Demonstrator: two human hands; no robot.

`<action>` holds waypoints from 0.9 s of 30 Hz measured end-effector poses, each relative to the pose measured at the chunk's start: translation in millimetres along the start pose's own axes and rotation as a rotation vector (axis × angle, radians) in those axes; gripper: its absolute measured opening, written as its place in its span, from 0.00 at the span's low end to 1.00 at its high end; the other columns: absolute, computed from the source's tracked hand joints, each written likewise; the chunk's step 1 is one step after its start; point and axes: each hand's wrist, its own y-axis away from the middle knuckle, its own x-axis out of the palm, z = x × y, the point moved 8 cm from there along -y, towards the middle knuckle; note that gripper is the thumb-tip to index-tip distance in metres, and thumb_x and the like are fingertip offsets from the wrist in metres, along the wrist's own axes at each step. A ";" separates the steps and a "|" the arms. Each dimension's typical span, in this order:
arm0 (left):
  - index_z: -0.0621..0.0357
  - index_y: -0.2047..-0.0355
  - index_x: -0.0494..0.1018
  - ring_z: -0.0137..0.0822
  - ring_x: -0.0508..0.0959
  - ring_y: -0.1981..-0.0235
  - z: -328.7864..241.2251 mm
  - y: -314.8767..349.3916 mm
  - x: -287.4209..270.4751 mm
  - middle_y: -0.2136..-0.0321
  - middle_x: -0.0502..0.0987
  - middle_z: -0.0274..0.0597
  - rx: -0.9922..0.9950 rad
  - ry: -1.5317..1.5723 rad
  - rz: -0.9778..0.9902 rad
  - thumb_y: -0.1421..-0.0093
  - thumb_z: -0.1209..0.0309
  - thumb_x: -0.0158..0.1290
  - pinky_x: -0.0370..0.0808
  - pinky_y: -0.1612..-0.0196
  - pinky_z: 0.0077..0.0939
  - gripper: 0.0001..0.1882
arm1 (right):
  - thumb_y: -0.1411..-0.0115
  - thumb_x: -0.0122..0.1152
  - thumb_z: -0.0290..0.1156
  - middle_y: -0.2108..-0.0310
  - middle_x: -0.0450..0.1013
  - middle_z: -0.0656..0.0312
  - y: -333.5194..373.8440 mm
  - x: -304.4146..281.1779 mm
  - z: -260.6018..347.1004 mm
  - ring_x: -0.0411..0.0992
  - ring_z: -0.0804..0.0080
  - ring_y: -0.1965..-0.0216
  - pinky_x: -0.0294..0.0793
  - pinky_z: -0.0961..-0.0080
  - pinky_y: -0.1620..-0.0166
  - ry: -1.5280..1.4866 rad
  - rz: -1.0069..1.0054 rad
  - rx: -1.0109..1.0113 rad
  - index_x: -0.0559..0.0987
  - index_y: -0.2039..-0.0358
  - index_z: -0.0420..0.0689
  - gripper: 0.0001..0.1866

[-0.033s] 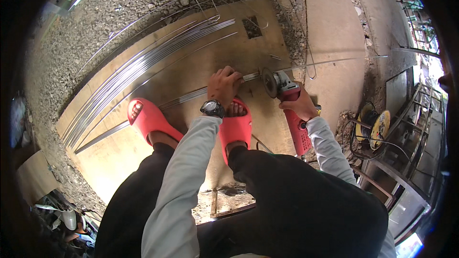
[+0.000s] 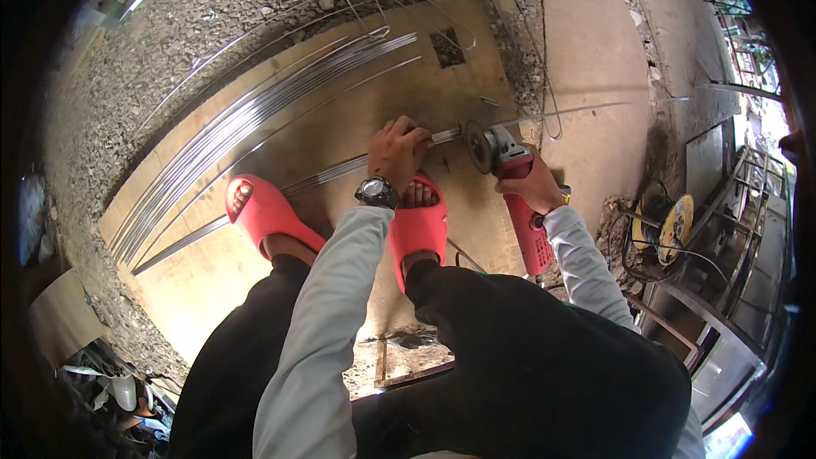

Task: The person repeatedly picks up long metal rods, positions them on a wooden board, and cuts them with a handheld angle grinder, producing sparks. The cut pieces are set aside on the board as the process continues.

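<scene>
From my remote station I list: angle grinder (image 2: 525, 223), red casing (image 2: 529, 240), grey metal head (image 2: 508, 150), round disc (image 2: 479, 150) beside thin metal rods (image 2: 340, 172), contact unclear; likely heavy, rigid, best held by its casing. Right hand (image 2: 535, 187): clasped round it. Rods: shiny, probably springy and slippery, best pinned flat; laid across the smooth tan board (image 2: 472, 221). Left hand (image 2: 396, 153): over them, fingers curled; whether clamped, I cannot tell.

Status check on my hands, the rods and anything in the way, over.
Left hand on rods. Right hand gripping grinder. Disc at the rods, contact unclear. Left slipper across the rods.
</scene>
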 end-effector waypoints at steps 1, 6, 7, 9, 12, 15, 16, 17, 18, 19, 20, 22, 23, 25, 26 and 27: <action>0.50 0.67 0.81 0.44 0.77 0.59 -1.3 0.2 2.2 0.64 0.77 0.36 0.046 0.004 0.001 0.45 0.66 0.63 0.76 0.55 0.40 0.06 | 0.61 0.81 0.31 0.50 0.75 0.50 -2.2 -2.2 -6.5 0.76 0.61 0.52 0.76 0.67 0.47 0.076 -0.028 -0.014 0.62 0.38 0.35 0.51; 0.50 0.68 0.81 0.42 0.77 0.59 -5.9 -8.2 3.1 0.65 0.75 0.36 0.092 -0.027 0.045 0.45 0.68 0.61 0.76 0.55 0.39 0.04 | 0.61 0.81 0.32 0.51 0.75 0.49 -4.4 3.2 7.2 0.76 0.61 0.52 0.76 0.67 0.47 -0.044 0.045 0.024 0.60 0.36 0.34 0.53; 0.50 0.68 0.81 0.43 0.77 0.59 -7.4 -8.5 3.9 0.64 0.75 0.36 0.080 -0.042 0.040 0.45 0.69 0.61 0.76 0.55 0.39 0.04 | 0.61 0.81 0.32 0.51 0.75 0.49 -3.9 1.9 6.3 0.76 0.61 0.52 0.76 0.67 0.47 -0.054 0.038 0.027 0.61 0.37 0.34 0.53; 0.51 0.68 0.80 0.43 0.77 0.58 -7.6 -5.7 4.9 0.63 0.75 0.36 0.051 -0.078 0.036 0.45 0.69 0.60 0.76 0.55 0.39 0.04 | 0.61 0.81 0.31 0.52 0.75 0.51 -2.8 5.2 14.7 0.76 0.62 0.53 0.76 0.68 0.48 -0.073 0.045 0.007 0.61 0.37 0.35 0.52; 0.51 0.68 0.80 0.44 0.77 0.56 -8.4 -6.3 7.2 0.62 0.75 0.37 -0.007 -0.138 0.044 0.45 0.70 0.59 0.76 0.54 0.40 0.04 | 0.61 0.80 0.31 0.54 0.76 0.52 -2.2 4.9 18.8 0.76 0.63 0.54 0.76 0.68 0.48 -0.072 0.039 -0.007 0.62 0.38 0.36 0.50; 0.51 0.68 0.80 0.45 0.76 0.55 -8.9 -7.9 6.0 0.62 0.75 0.38 -0.037 -0.114 0.045 0.45 0.71 0.59 0.76 0.53 0.40 0.04 | 0.61 0.80 0.31 0.54 0.76 0.53 -1.0 5.4 20.5 0.76 0.64 0.54 0.76 0.69 0.49 -0.103 0.041 0.017 0.63 0.39 0.37 0.49; 0.51 0.68 0.80 0.45 0.76 0.55 -7.8 -8.3 5.0 0.62 0.75 0.38 -0.045 -0.108 0.049 0.45 0.71 0.58 0.76 0.53 0.40 0.04 | 0.61 0.80 0.31 0.54 0.76 0.53 -0.7 6.5 21.4 0.76 0.64 0.54 0.76 0.69 0.49 -0.120 0.045 0.030 0.64 0.39 0.37 0.49; 0.51 0.68 0.80 0.45 0.76 0.55 -7.5 -8.7 5.6 0.62 0.75 0.38 -0.054 -0.100 0.053 0.45 0.70 0.58 0.76 0.53 0.40 0.04 | 0.61 0.80 0.30 0.55 0.76 0.53 -1.0 6.3 21.4 0.76 0.64 0.54 0.76 0.69 0.49 -0.134 0.038 0.022 0.64 0.40 0.37 0.48; 0.51 0.68 0.80 0.45 0.76 0.55 -7.0 -9.0 6.2 0.62 0.75 0.38 -0.062 -0.091 0.057 0.45 0.70 0.58 0.75 0.53 0.41 0.04 | 0.61 0.80 0.30 0.55 0.76 0.53 -1.7 6.7 20.9 0.76 0.65 0.55 0.76 0.69 0.49 -0.149 0.032 0.014 0.65 0.40 0.37 0.47; 0.51 0.68 0.80 0.45 0.76 0.56 -7.6 -9.9 6.0 0.63 0.75 0.39 -0.056 -0.095 0.048 0.44 0.70 0.58 0.76 0.54 0.41 0.04 | 0.61 0.80 0.30 0.55 0.76 0.53 -2.5 7.0 20.8 0.76 0.65 0.55 0.76 0.69 0.49 -0.162 0.026 0.005 0.65 0.41 0.37 0.47; 0.51 0.69 0.80 0.46 0.77 0.57 -7.5 -10.2 5.8 0.64 0.75 0.39 -0.051 -0.100 0.038 0.44 0.70 0.58 0.76 0.55 0.41 0.03 | 0.61 0.80 0.30 0.56 0.76 0.54 -4.4 7.5 19.1 0.76 0.65 0.55 0.76 0.69 0.50 -0.162 0.030 0.000 0.65 0.42 0.37 0.46; 0.50 0.69 0.79 0.46 0.77 0.58 -6.9 -10.7 6.6 0.65 0.75 0.39 -0.052 -0.111 0.032 0.44 0.70 0.58 0.77 0.55 0.42 0.03 | 0.61 0.80 0.30 0.56 0.76 0.54 -9.2 6.9 16.6 0.76 0.65 0.56 0.77 0.69 0.50 -0.161 0.038 -0.012 0.66 0.43 0.37 0.45; 0.50 0.69 0.79 0.46 0.77 0.58 -5.7 -9.9 7.0 0.65 0.75 0.39 -0.060 -0.119 0.037 0.44 0.70 0.58 0.77 0.55 0.42 0.03 | 0.61 0.80 0.30 0.56 0.76 0.54 -9.1 7.4 20.1 0.76 0.65 0.56 0.77 0.69 0.50 -0.135 0.029 -0.021 0.66 0.44 0.37 0.44; 0.51 0.68 0.79 0.47 0.77 0.58 -2.3 -8.9 8.3 0.64 0.75 0.40 -0.088 -0.119 0.052 0.44 0.70 0.58 0.76 0.55 0.42 0.04 | 0.61 0.80 0.30 0.57 0.76 0.54 -8.6 7.8 27.3 0.76 0.66 0.57 0.77 0.69 0.51 -0.081 0.011 -0.039 0.67 0.45 0.37 0.43; 0.51 0.67 0.79 0.47 0.77 0.58 -2.5 -10.3 8.8 0.64 0.75 0.40 -0.104 -0.108 0.060 0.44 0.69 0.58 0.76 0.55 0.43 0.04 | 0.61 0.80 0.30 0.57 0.76 0.55 -9.6 7.6 25.9 0.76 0.66 0.57 0.77 0.69 0.51 -0.110 0.014 -0.045 0.67 0.45 0.37 0.42; 0.51 0.66 0.79 0.48 0.77 0.57 -2.7 -11.9 9.3 0.64 0.76 0.41 -0.120 -0.096 0.068 0.44 0.69 0.58 0.76 0.54 0.43 0.05 | 0.61 0.80 0.30 0.57 0.76 0.55 -10.6 7.5 24.7 0.76 0.66 0.57 0.77 0.69 0.51 -0.139 0.016 -0.051 0.67 0.46 0.37 0.42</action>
